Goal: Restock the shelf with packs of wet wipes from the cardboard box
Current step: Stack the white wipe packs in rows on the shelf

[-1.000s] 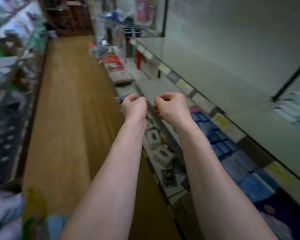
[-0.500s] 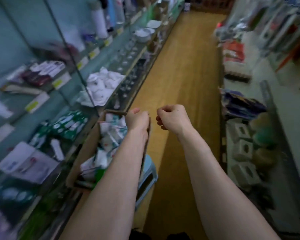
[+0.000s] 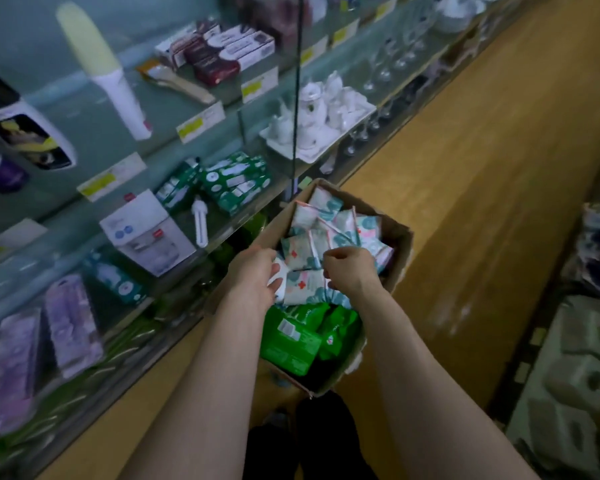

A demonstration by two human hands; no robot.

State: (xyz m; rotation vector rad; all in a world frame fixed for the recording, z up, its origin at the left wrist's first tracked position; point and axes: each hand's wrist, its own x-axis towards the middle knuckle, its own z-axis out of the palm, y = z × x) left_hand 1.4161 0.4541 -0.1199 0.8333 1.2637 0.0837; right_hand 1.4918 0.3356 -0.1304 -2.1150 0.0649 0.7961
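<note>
Moved: both hands, raised as empty fists half a second ago, are now down in the cardboard box (image 3: pixel 400 244), and the head view has swung onto it.
Left hand (image 3: pixel 253 275): by the box's left wall, fingertips on the edge of a white-and-teal wet wipes pack (image 3: pixel 303 284); whether they grip it cannot be told.
Right hand (image 3: pixel 350 271): fingers curled, just beside the left hand over the same layer; whether it holds anything cannot be told.
Box contents: white-and-teal packs fill the far part, green packs (image 3: pixel 291 341) the near end.
Edges: the open-topped box stands just beside the front edge of the glass shelf (image 3: pixel 222 233).
Open room: wooden floor (image 3: pixel 465 202) runs along the box's right side to another rack (image 3: pixel 586 358).
Shelf goods: green cartons (image 3: pixel 236 183), white tea set (image 3: pixel 323 112).
</note>
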